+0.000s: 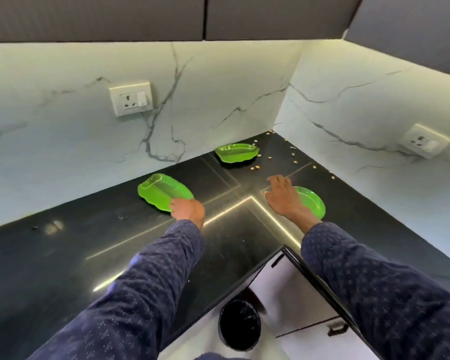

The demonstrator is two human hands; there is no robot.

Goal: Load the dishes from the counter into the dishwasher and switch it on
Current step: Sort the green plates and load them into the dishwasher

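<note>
Early going here: all three green dishes sit on the black tabletop (63, 255). The left hand (189, 209) has its grip curled on the near edge of the left dish (161, 189); the right hand (283, 194) hovers flat, fingers spread, over the right dish (313, 203). The far dish (237, 152) waits untouched among scattered crumbs. No dishwasher in sight; loading and switching on remain.

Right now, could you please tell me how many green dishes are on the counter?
3. One on the left, gripped at its near edge by the left hand; one at the back corner; one on the right, partly under the right hand.
</note>
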